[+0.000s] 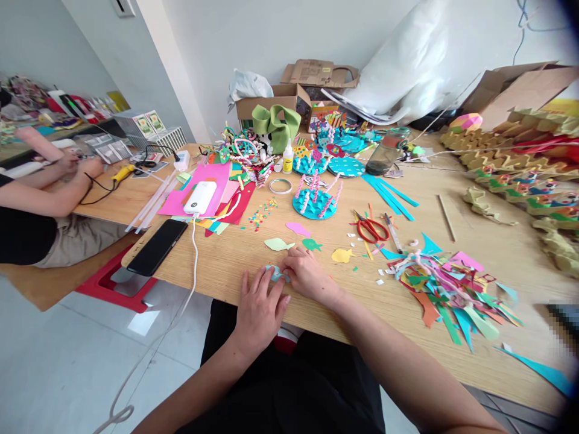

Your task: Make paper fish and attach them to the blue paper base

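Head: blue paper (277,275) under left grip (261,306)

Wooden table (217,256), black phone (158,246), red-handled scissors (371,228), yellow paper fish (342,255), coloured paper scraps (446,283)

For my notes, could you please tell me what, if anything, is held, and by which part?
A blue paper piece: the left hand rests fingers on its left part; the right hand is at its right end, any pinch hidden.

Craft workroom, wooden table (221,271), paper scraps (446,295), red scissors (370,224), glue bottle (287,159)
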A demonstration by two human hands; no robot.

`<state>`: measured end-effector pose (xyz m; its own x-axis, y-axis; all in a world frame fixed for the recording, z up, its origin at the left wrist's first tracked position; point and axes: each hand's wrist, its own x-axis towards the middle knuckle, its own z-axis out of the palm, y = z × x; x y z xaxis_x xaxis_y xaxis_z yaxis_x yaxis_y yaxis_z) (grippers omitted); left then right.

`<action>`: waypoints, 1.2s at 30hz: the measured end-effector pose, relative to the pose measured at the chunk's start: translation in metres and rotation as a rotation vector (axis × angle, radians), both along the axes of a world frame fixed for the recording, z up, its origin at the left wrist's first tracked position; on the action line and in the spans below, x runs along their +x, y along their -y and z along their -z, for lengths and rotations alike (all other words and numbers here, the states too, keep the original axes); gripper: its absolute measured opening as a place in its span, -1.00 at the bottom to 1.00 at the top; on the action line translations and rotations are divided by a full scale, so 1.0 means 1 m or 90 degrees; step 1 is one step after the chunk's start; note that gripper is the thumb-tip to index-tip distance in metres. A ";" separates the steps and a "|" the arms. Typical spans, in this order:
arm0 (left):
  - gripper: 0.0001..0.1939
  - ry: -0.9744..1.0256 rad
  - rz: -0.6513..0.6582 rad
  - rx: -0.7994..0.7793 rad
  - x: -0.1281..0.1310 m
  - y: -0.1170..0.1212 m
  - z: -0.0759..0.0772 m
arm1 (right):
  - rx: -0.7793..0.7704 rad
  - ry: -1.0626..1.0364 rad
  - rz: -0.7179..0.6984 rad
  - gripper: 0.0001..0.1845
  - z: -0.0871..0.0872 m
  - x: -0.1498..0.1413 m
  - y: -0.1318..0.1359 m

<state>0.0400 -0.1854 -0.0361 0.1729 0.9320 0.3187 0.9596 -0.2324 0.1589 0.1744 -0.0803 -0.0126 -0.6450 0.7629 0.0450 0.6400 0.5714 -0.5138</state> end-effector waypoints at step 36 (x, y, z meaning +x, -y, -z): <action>-0.60 0.003 0.001 0.004 0.001 0.002 0.001 | -0.023 -0.079 0.037 -0.78 0.002 -0.008 0.004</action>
<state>0.0406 -0.1873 -0.0368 0.1727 0.9297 0.3253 0.9585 -0.2347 0.1618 0.1666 -0.0847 -0.0143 -0.5902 0.8017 0.0940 0.6016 0.5146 -0.6110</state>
